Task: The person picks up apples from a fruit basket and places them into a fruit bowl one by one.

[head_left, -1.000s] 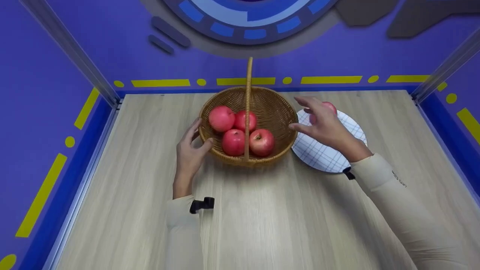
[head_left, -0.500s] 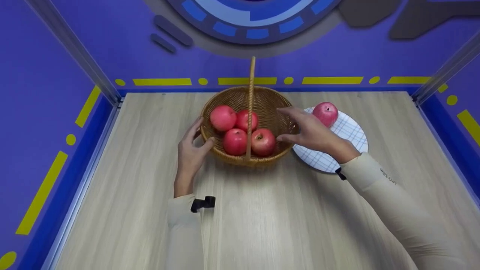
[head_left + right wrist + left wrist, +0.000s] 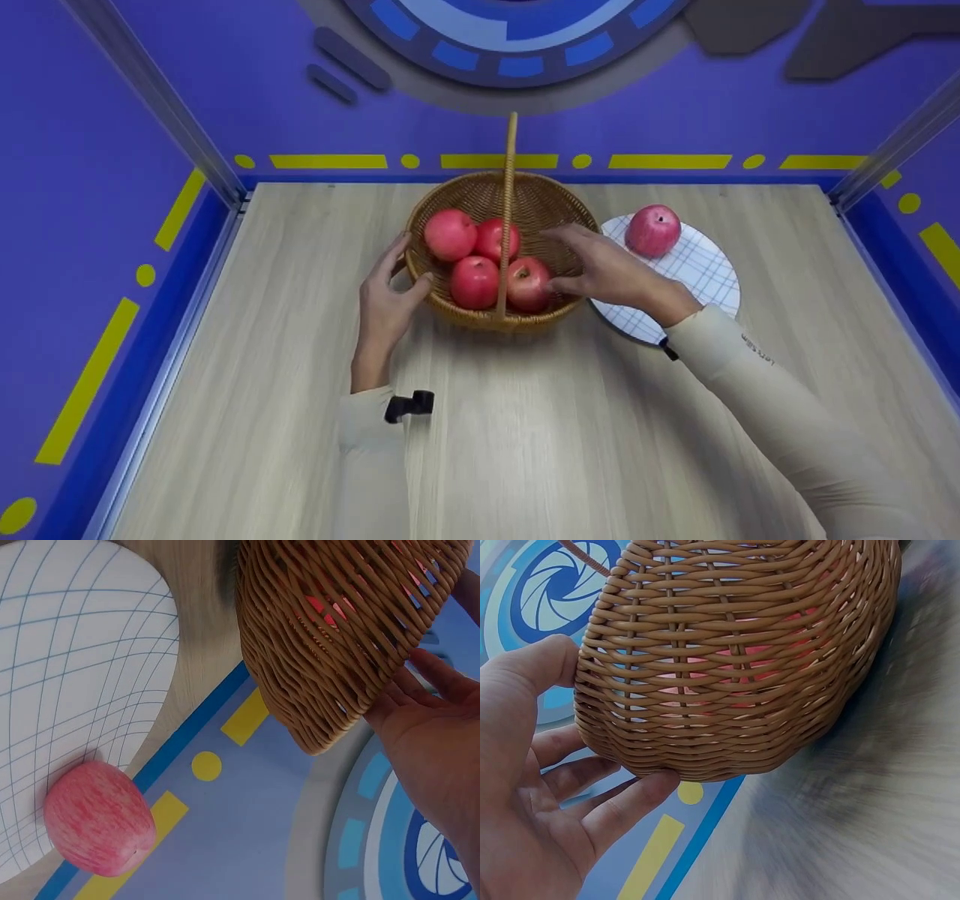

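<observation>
A brown wicker basket (image 3: 480,321) with a tall handle (image 3: 508,165) stands on the table, holding several red apples (image 3: 474,283) in its left and front part. My left hand (image 3: 386,304) holds the basket's left side, thumb at the rim and fingers along the outer wall; the left wrist view shows this close up. My right hand (image 3: 611,274) reaches over the right rim, thumb and fingers spread with nothing visible between them. Its thumb tip is beside the front right apple (image 3: 529,285); whether they touch I cannot tell. In the right wrist view the fingertips are hidden behind the wicker.
Right of the basket lies a round white plate (image 3: 705,274) with a blue check pattern. One more apple (image 3: 654,231) sits on its back left part. Blue panels (image 3: 420,127) with yellow marks rise behind and at both sides of the wooden table (image 3: 510,435).
My right hand has moved left from above the plate to over the basket's right part, uncovering the apple on the plate. The left hand keeps its place on the basket.
</observation>
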{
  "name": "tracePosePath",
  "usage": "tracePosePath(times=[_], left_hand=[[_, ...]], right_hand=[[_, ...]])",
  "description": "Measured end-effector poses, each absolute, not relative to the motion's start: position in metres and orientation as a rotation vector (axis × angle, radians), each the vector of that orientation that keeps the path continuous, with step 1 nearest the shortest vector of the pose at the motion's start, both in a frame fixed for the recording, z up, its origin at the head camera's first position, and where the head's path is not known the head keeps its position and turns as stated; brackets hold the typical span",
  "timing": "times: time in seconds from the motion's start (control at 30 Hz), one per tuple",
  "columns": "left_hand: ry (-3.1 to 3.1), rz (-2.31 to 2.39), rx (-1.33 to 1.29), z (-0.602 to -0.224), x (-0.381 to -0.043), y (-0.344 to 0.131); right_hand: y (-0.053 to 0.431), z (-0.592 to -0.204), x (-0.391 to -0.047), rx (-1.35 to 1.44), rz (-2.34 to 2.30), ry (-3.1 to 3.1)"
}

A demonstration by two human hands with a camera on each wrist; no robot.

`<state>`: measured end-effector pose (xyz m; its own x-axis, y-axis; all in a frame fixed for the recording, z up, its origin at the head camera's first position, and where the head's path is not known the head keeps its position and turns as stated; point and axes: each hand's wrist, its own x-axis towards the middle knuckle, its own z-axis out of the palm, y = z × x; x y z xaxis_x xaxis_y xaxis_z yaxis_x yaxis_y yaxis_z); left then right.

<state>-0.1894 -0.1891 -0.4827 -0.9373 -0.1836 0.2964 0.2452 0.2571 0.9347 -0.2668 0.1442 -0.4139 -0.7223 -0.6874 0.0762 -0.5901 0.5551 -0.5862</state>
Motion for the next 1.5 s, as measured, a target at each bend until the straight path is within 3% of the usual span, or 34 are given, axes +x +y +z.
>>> tracePosePath(times=[0.8,1.5], left_hand=[[-2.168,-1.745,-0.053,-0.482,-0.188,-0.187],[-2.167,-1.736,-0.064,-0.481,-0.190,-0.188]], right_hand=[[0.119,-0.428,-0.276,-1.181,-0.723,2.607],[0.114,-0.427,-0.277,-1.086,-0.645,2.607]])
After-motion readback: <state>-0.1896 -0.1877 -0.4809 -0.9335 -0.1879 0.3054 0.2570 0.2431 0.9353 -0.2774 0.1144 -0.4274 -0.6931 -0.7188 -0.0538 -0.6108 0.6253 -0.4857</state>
